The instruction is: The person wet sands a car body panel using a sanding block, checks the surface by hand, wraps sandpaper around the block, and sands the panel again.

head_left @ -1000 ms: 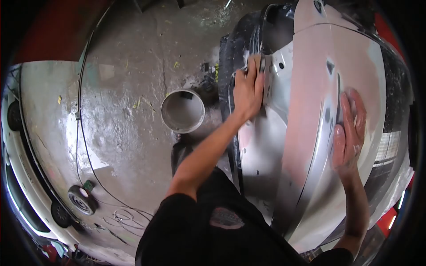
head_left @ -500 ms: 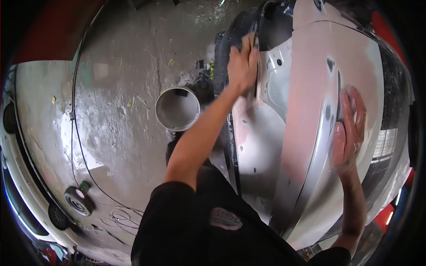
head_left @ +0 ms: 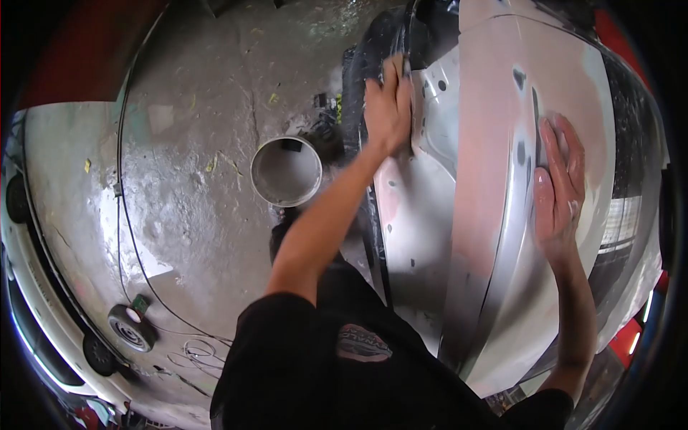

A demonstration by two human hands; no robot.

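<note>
In the head view, my left hand [head_left: 388, 115] reaches to the edge of a pale inner panel [head_left: 436, 136] of a car body, beside a black curved part [head_left: 383, 43]. Its thumb stands away from the fingers, which bend around a small thing I cannot make out; the fingertips are blurred. My right hand [head_left: 562, 179] lies flat, fingers stretched, on the outer panel [head_left: 494, 122], which has dull pink, white and grey patches. Whitish residue marks that hand. A shiny grey ridge [head_left: 512, 215] runs along the panel to its left.
A round bucket [head_left: 287, 172] stands on the wet, scuffed concrete floor [head_left: 201, 143] beside my left forearm. Farther left are a loose wheel [head_left: 131, 328], a long hose [head_left: 125, 208] and a white car [head_left: 50, 315]. Dark glass [head_left: 631, 143] borders the panel at right.
My left hand has shifted slightly left along with the car in view. My right hand appears a little higher in the view, still flat on the panel.
</note>
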